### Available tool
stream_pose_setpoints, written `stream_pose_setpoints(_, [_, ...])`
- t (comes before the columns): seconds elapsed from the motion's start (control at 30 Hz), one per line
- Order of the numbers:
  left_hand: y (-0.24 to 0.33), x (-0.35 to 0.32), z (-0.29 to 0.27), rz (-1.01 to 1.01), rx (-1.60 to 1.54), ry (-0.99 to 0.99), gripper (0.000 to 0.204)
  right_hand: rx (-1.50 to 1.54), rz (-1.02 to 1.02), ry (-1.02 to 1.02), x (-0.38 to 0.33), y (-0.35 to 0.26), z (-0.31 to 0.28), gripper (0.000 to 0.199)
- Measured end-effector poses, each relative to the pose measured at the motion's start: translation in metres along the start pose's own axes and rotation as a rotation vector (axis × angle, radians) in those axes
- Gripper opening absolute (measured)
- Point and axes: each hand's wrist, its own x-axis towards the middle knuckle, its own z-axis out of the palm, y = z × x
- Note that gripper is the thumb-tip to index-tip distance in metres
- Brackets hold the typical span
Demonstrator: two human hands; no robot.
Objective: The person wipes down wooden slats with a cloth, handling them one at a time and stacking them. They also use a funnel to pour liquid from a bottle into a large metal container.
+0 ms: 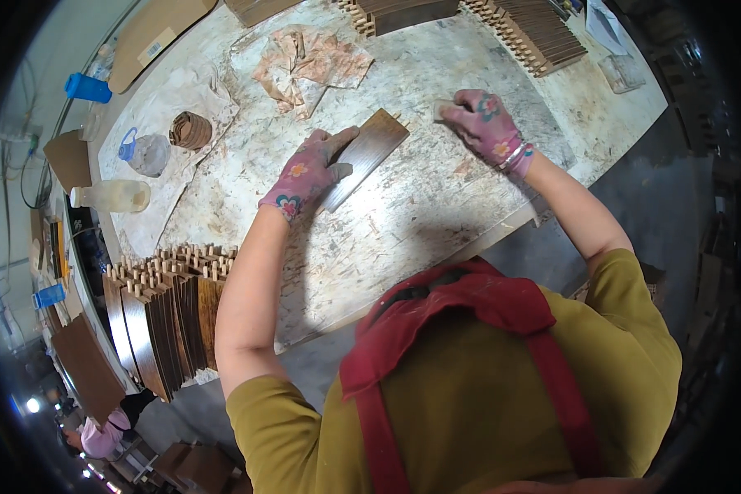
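A flat, dark brown wooden slat [372,158] lies aslant on the worktable, with small pale dowels at its far end. My left hand [306,171], in a pink flowered glove with grey fingertips, grips the slat along its left edge, thumb on the near part. To the right of the slat and apart from it, my right hand [484,125] wears a matching glove. Its fingers are closed on a small pale, flat piece [441,110], whose kind I cannot make out. Light glints off the slat's face.
Many dowelled slats [166,309] stand packed at the table's left edge; more slats [535,37] lie at the far right. A stained cloth [309,72], a brown ringed roll [191,130] and a plastic bottle [114,196] rest on the scuffed worktable [403,222]. Another person [99,440] is at lower left.
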Motion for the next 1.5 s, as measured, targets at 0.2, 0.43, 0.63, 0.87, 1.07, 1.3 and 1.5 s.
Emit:
stream_pose_setpoints(0.2, [0.054, -0.021, 0.059, 0.236, 0.241, 0.498, 0.044, 0.293, 0.001, 0.045, 0.018, -0.035, -0.016, 0.03])
stream_pose_setpoints(0.43, [0.049, -0.022, 0.153, 0.076, 0.177, 0.617, 0.039, 0.497, -0.571, -0.45, 0.089, -0.135, 0.027, 0.022])
stream_pose_setpoints(0.63, [0.057, -0.029, 0.148, 0.05, 0.193, 0.549, 0.047, 0.368, -0.729, -0.556, 0.122, -0.144, 0.056, 0.02])
stream_pose_setpoints(0.87, [0.061, -0.027, 0.112, 0.15, 0.1, 0.645, 0.062, 0.886, 0.07, -0.207, 0.116, -0.112, 0.073, 0.034])
stream_pose_setpoints(1.07, [0.041, -0.043, 0.088, -0.076, 0.051, 0.559, 0.074, 0.997, 0.385, 0.049, 0.07, -0.125, 0.079, 0.036])
stream_pose_setpoints(1.3, [0.037, -0.081, 0.05, -0.029, 0.364, 0.711, 0.06, 1.073, 0.535, 0.125, 0.071, -0.104, 0.07, 0.033])
stream_pose_setpoints(1.5, [0.017, -0.001, 0.032, 0.076, 0.449, 0.757, 0.071, 0.83, 0.452, 0.327, 0.021, -0.061, 0.051, 0.035])
